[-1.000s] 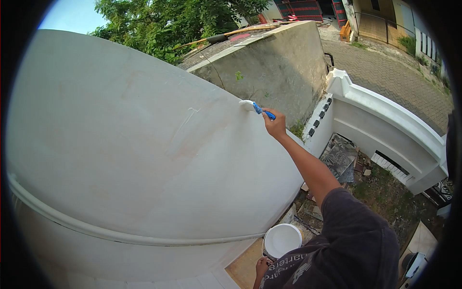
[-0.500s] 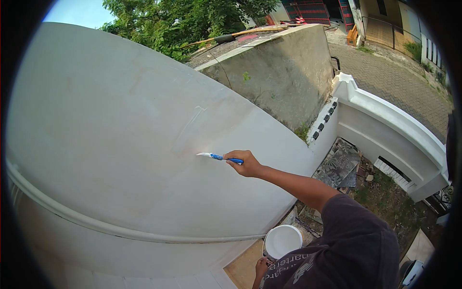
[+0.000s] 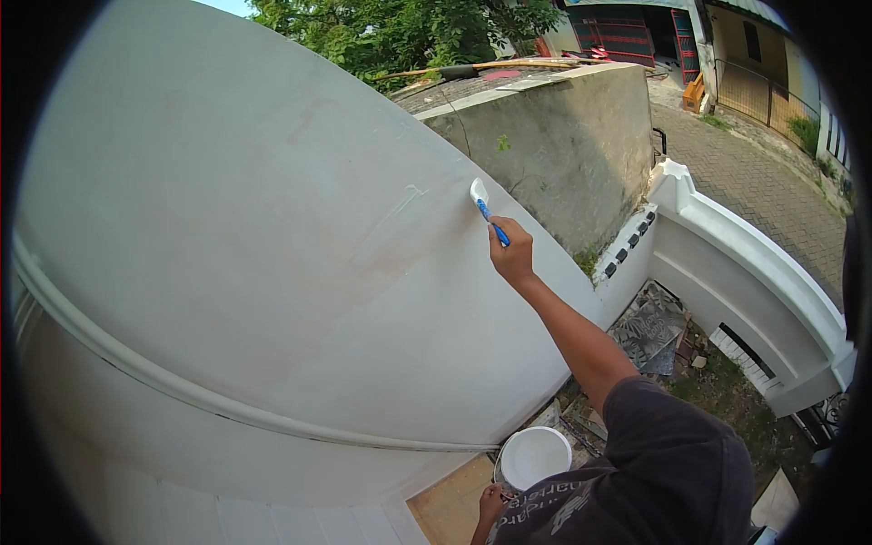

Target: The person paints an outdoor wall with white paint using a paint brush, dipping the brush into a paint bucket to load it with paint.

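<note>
My right hand (image 3: 511,250) is closed around the blue handle of a paintbrush (image 3: 487,213), arm stretched out over the white wall (image 3: 272,236). The brush's white, paint-coated bristles point upward near the wall's sloping top edge. Below them, a thin raised white streak marks the wall, with faint pinkish patches around it. Low in the view, my left hand (image 3: 491,501) is closed on the wire handle of a white bucket (image 3: 536,457), which hangs beside my dark T-shirt. Shirt and body hide part of that forearm.
A rounded ledge (image 3: 182,392) runs along the lower wall. Beyond the top edge stands a grey concrete wall (image 3: 563,154) with poles on it. To the right are a white boundary wall (image 3: 736,245), patterned tiles (image 3: 649,322) on the ground and a paved street (image 3: 754,173).
My right hand has carried the paintbrush up and to the right, from mid-wall to near the top edge. The brush now points upward instead of left. My left hand stays at the bucket.
</note>
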Available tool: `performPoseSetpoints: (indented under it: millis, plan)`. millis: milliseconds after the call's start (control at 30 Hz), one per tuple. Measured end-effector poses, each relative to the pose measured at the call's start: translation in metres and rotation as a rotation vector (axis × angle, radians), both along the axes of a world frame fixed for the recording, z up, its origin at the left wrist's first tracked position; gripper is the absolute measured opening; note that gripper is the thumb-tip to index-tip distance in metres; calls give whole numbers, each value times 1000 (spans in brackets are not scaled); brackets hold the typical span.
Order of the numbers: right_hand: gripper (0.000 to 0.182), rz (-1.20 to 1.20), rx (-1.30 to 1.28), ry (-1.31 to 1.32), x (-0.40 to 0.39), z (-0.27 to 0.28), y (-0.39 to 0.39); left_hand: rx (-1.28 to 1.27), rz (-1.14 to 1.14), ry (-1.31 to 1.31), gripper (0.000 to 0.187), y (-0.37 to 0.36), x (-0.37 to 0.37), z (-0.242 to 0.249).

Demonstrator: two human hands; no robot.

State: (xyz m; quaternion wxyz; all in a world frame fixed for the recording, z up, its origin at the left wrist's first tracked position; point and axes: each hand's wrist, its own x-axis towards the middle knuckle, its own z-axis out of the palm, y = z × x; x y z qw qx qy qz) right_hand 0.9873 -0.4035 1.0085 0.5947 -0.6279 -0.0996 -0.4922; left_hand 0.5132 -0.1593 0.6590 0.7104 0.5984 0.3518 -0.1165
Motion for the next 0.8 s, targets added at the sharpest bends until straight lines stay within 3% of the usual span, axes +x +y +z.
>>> performPoseSetpoints:
  millis: [167, 267, 367, 500, 600, 700, 800]
  plan:
    - [15, 554, -178, -106, -70, 5, 86, 18, -50, -36, 22, 7, 5, -4]
    - [13, 828, -186, -22, -84, 17, 97, 39, -34, -25, 22, 6, 5, 0]
    - [12, 669, -162, 13, -58, 24, 77, 52, -18, 10, 22, 1, 2, 7]
    - [12, 214, -1, -42, -20, 29, 24, -8, 80, 34, 21, -6, 0, 5]
    - [12, -130, 57, -46, -4, 36, -6, -53, 31, 20, 20, -3, 1, 0]
    - [11, -198, 27, -75, -5, 48, 5, -50, 129, 76, 18, -17, 8, 23]
    - [16, -12, -49, -157, -19, 54, 61, -25, 121, 74, 17, -19, 10, 26]
